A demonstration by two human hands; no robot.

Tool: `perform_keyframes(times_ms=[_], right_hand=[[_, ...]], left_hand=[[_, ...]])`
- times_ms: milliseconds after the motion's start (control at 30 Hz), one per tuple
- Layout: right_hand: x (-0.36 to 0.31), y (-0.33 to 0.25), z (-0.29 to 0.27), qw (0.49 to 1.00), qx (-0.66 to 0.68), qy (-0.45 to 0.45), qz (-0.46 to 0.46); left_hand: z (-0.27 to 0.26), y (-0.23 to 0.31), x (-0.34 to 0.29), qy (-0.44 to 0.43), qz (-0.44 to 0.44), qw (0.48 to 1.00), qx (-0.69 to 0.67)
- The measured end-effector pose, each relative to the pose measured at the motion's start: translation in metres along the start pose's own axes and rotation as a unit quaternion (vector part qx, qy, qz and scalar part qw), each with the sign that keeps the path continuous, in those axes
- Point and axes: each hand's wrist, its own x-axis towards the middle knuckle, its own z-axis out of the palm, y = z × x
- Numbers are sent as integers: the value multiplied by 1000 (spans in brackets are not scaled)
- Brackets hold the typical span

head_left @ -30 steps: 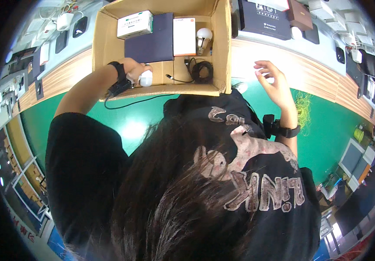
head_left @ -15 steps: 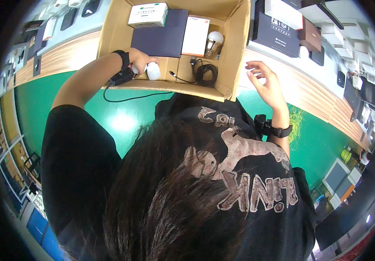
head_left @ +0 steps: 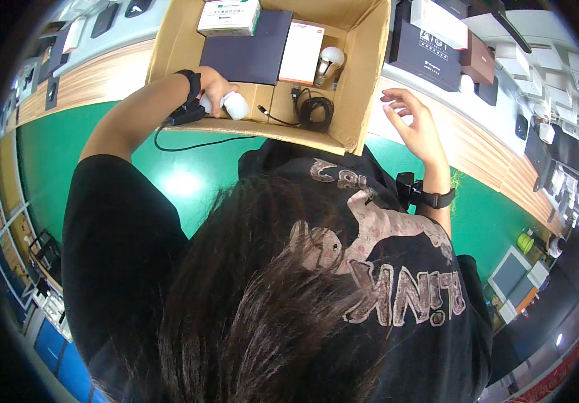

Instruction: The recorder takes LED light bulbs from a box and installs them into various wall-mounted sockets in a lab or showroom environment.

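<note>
An open cardboard box (head_left: 269, 131) stands in front of me. My left hand (head_left: 214, 88) is inside it at the near left, closed around a white rounded object (head_left: 237, 105). Also in the box are a dark blue flat case (head_left: 249, 57), a white and green carton (head_left: 229, 17), a flat white pack (head_left: 301, 52), a white light bulb (head_left: 330, 59) and a coiled black cable (head_left: 314, 109). My right hand (head_left: 413, 121) hovers outside the box's right wall, fingers spread, holding nothing. Both wrists carry black bands.
A black wire (head_left: 195, 144) hangs from my left wrist over the box's near edge. Dark boxes (head_left: 423, 47) and a brown box (head_left: 478, 57) sit on the wood-edged counter (head_left: 484, 151) at right. Green floor (head_left: 61, 148) lies below. Hair and a black shirt fill the lower picture.
My left hand has kept hold of the white object inside the box, shifting slightly. My right hand has stayed open beside the box's right wall. The view has tilted a little.
</note>
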Motion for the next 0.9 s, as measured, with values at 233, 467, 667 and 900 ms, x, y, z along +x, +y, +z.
perform_keyframes(times_ms=[233, 467, 667, 900], right_hand=[[-2, 4, -8, 1000, 0, 8, -2], [-10, 15, -11, 1000, 3, 8, 20], [-14, 20, -17, 999, -7, 22, 22], [-11, 21, -19, 1000, -21, 14, 0]], left_hand=[[5, -18, 32, 10, 23, 1000, -10], [19, -59, 69, 78, 58, 995, 35], [-4, 7, -1, 46, 8, 999, 20], [-12, 48, -71, 180, 58, 980, -54]])
